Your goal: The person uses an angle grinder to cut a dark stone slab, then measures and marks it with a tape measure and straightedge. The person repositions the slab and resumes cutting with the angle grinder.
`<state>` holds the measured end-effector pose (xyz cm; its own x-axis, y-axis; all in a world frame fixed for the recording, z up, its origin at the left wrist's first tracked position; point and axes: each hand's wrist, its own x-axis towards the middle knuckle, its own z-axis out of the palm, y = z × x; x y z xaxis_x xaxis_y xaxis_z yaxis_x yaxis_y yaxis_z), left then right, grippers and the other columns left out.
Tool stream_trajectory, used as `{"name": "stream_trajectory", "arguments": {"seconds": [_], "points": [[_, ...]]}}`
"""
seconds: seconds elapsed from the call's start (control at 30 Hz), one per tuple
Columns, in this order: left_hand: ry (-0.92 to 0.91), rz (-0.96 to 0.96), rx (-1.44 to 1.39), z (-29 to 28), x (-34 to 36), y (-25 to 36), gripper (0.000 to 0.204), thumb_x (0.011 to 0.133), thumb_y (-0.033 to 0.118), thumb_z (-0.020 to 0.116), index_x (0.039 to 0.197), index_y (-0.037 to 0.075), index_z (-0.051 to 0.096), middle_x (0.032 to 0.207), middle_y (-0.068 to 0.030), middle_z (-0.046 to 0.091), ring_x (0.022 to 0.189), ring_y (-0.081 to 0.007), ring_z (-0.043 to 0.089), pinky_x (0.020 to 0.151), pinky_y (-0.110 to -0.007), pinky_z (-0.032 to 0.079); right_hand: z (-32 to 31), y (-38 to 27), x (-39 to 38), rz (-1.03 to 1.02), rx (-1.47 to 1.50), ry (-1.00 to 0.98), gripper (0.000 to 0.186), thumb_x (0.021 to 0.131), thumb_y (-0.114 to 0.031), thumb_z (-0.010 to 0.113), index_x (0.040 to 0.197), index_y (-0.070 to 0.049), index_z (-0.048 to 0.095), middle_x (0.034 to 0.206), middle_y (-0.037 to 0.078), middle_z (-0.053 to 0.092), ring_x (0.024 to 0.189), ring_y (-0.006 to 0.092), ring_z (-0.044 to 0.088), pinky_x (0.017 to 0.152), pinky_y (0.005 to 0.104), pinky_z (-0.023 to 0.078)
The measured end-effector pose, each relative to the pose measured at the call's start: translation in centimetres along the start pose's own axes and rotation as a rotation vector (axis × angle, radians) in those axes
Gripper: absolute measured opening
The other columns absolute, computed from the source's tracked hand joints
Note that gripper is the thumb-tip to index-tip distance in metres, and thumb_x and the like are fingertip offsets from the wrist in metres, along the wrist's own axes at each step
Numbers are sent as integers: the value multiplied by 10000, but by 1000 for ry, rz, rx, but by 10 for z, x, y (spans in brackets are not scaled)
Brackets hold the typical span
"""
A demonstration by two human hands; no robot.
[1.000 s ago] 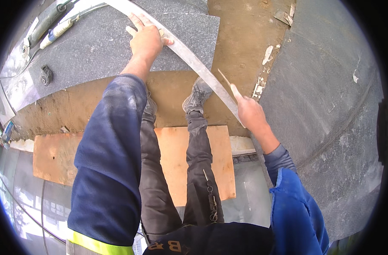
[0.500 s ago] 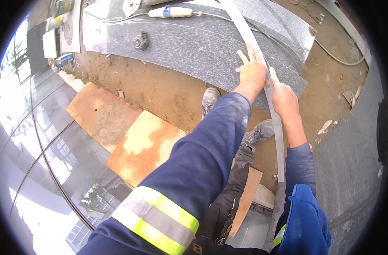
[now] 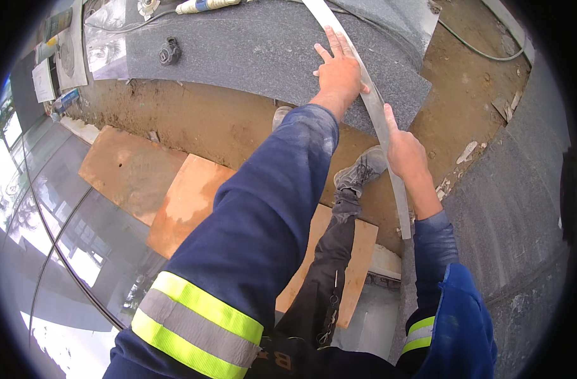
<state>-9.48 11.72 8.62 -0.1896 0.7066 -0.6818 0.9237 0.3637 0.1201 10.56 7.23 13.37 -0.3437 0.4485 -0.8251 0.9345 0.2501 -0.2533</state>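
A long, flat, pale metal straightedge lies across a large grey speckled stone slab, and its near end juts past the slab's edge. My left hand presses down on the strip and slab, fingers spread, thumb against the strip. Closer to me, my right hand grips the strip's right side; its index finger stretches forward along it and the other fingers curl in. A small dark round object sits on the slab to the left. Behind it is a white cylindrical tool body with a cable.
Brown earth runs below the slab, with my shoe on it. Two wooden boards lie at left beside glossy dark panels. A grey stone surface borders the right. A cable curves over the dirt at far right.
The view has shifted, so the slab, hands and boards appear farther left and higher. Both hands stay on the straightedge in about the same places.
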Motion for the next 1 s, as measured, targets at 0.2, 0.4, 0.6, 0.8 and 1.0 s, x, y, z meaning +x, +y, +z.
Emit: {"name": "stream_trajectory", "arguments": {"seconds": [0.2,0.4,0.6,0.8,1.0], "points": [[63,7,-11,18,5,-8,1427,671,529,931,1615,-114,76,1683,-363,-67,1499,-593,250,1004,-553,572,74,80,-96,26,-50,-127,815,936,-15,530,1669,-204,228,930,234,723,856,415,728,732,538,566],[8,3,20,15,3,-5,1404,690,555,909,1616,-111,90,1688,-363,-23,1490,-587,286,1092,-532,512,35,79,-104,128,47,-20,847,898,6,537,1662,-234,262,877,239,704,836,449,703,746,566,542],[39,18,9,13,4,5,1371,713,500,920,1617,-107,87,1690,-360,-9,1482,-581,307,1093,-528,514,-19,0,26,-65,186,197,835,907,-23,548,1653,-278,273,993,228,729,932,435,714,795,538,562],[109,16,32,25,10,-8,1307,778,447,893,1616,-109,58,1690,-358,22,1463,-578,347,1068,-540,532,-44,-40,66,-141,176,254,738,931,-48,571,1620,-174,342,1013,204,754,1005,384,735,843,484,580],[88,24,21,21,5,-6,1430,706,537,917,1612,-114,23,1692,-357,23,1483,-564,323,1084,-547,509,-11,-3,24,-161,108,180,748,920,-64,580,1621,-163,338,981,210,751,887,404,741,771,511,581]]}}
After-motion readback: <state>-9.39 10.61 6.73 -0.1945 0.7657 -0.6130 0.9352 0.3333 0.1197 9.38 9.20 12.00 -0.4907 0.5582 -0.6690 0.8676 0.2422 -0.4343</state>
